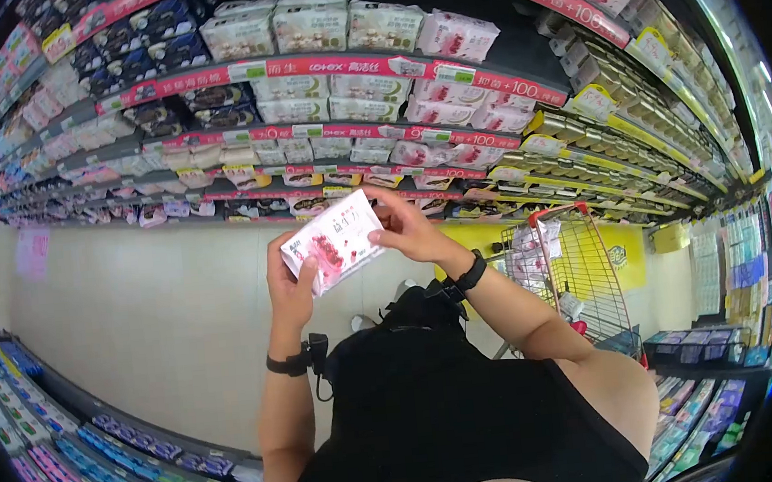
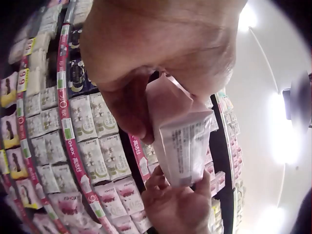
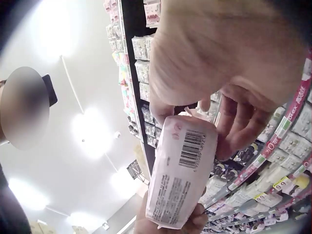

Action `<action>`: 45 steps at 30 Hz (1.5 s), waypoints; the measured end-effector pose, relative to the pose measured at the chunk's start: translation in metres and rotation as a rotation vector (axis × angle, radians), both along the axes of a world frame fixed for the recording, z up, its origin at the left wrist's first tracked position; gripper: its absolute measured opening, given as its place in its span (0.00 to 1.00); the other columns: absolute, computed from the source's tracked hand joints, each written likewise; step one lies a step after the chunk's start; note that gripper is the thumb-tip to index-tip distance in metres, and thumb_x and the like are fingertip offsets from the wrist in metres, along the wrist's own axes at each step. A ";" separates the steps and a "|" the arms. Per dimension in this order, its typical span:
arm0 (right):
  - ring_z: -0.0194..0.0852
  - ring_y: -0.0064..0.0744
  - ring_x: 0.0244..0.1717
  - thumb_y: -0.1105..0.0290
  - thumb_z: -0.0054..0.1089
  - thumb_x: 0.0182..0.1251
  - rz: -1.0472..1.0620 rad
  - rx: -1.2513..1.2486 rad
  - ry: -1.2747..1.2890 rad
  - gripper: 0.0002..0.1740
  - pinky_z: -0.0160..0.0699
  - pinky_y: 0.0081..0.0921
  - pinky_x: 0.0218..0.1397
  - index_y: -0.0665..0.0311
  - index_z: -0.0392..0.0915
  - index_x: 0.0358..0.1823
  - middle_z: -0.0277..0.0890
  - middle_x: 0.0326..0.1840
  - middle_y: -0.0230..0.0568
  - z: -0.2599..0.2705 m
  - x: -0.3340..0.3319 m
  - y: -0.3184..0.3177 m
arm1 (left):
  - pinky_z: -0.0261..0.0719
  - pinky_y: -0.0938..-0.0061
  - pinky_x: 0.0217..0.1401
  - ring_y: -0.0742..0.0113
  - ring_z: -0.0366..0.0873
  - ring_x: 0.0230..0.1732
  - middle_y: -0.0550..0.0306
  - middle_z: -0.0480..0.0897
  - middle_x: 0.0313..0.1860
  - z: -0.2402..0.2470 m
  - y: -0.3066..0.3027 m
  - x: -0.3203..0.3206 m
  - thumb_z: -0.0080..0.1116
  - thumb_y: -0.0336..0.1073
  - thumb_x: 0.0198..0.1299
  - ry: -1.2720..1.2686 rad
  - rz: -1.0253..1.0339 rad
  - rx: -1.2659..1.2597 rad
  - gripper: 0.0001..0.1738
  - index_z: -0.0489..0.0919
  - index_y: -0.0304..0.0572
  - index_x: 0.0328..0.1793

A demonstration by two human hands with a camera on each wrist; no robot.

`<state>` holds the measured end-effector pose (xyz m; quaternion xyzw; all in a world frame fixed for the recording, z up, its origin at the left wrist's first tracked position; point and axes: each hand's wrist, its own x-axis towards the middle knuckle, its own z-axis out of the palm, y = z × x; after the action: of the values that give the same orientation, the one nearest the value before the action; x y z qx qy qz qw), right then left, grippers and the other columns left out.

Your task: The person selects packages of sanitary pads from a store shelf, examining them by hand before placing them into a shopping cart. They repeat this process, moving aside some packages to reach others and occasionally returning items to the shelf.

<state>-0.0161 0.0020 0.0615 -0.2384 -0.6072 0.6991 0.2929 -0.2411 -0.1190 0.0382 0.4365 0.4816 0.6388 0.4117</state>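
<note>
Both hands hold one white and pink pack of sanitary pads [image 1: 335, 241] in front of the chest, its printed front with red fruit facing up. The left hand [image 1: 291, 284] grips the pack's left end, thumb over the front. At the other end, the right hand [image 1: 411, 231] pinches it with the thumb on the front and fingers behind. In the left wrist view, a side of the pack [image 2: 183, 146] with small print shows between the hands. A barcode and lines of text are on the side of the pack [image 3: 183, 165] seen in the right wrist view.
Shelves [image 1: 316, 68] filled with similar packs rise ahead, edged with pink label strips. A red-handled wire shopping cart [image 1: 585, 265] holding packs stands at the right. Lower shelves [image 1: 129, 456] of blue and green packs lie behind at left. Pale floor [image 1: 135, 309] lies between.
</note>
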 end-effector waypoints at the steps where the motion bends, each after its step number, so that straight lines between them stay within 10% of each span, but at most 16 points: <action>1: 0.78 0.23 0.52 0.74 0.69 0.71 0.011 0.008 -0.045 0.46 0.77 0.24 0.55 0.56 0.53 0.86 0.81 0.53 0.36 0.007 0.002 0.001 | 0.78 0.67 0.66 0.66 0.77 0.61 0.50 0.78 0.60 -0.001 0.003 0.002 0.63 0.33 0.72 0.008 -0.020 -0.002 0.27 0.66 0.34 0.73; 10: 0.77 0.30 0.52 0.59 0.79 0.60 0.210 0.240 -0.508 0.34 0.78 0.33 0.56 0.63 0.73 0.63 0.79 0.52 0.39 0.005 0.052 0.050 | 0.81 0.66 0.62 0.63 0.82 0.58 0.48 0.84 0.59 -0.003 0.040 0.037 0.69 0.30 0.65 0.231 -0.192 -0.154 0.28 0.73 0.38 0.71; 15: 0.80 0.60 0.59 0.53 0.79 0.55 0.226 0.795 -0.517 0.41 0.79 0.45 0.63 0.65 0.75 0.67 0.82 0.58 0.54 0.002 0.071 0.093 | 0.80 0.65 0.64 0.56 0.84 0.59 0.45 0.85 0.59 0.017 0.087 0.062 0.72 0.32 0.62 0.484 -0.227 -0.101 0.28 0.77 0.38 0.68; 26: 0.78 0.62 0.64 0.47 0.75 0.62 0.160 0.709 -0.467 0.40 0.76 0.48 0.66 0.66 0.74 0.68 0.79 0.63 0.58 0.056 0.158 0.168 | 0.80 0.69 0.54 0.64 0.84 0.48 0.49 0.86 0.50 0.006 0.193 0.112 0.68 0.32 0.66 0.237 -0.502 -0.060 0.37 0.65 0.38 0.79; 38: 0.73 0.51 0.62 0.72 0.70 0.55 -0.870 1.429 -1.077 0.32 0.70 0.44 0.67 0.57 0.77 0.65 0.77 0.59 0.45 0.161 0.282 0.257 | 0.80 0.63 0.56 0.55 0.85 0.50 0.51 0.85 0.45 0.013 0.260 0.144 0.65 0.43 0.72 0.803 -0.934 -0.221 0.23 0.78 0.42 0.68; 45: 0.74 0.49 0.68 0.64 0.72 0.60 -0.587 1.371 -0.968 0.30 0.74 0.46 0.67 0.58 0.79 0.65 0.73 0.66 0.42 0.133 0.277 0.299 | 0.79 0.60 0.54 0.47 0.84 0.48 0.48 0.85 0.43 0.016 0.293 0.168 0.63 0.43 0.72 0.922 -0.873 -0.122 0.22 0.78 0.42 0.68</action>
<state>0.2606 0.3007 0.1946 -0.4261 -0.8639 -0.0987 0.2498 -0.0733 0.1740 0.0546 0.7984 0.4228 0.1302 0.4085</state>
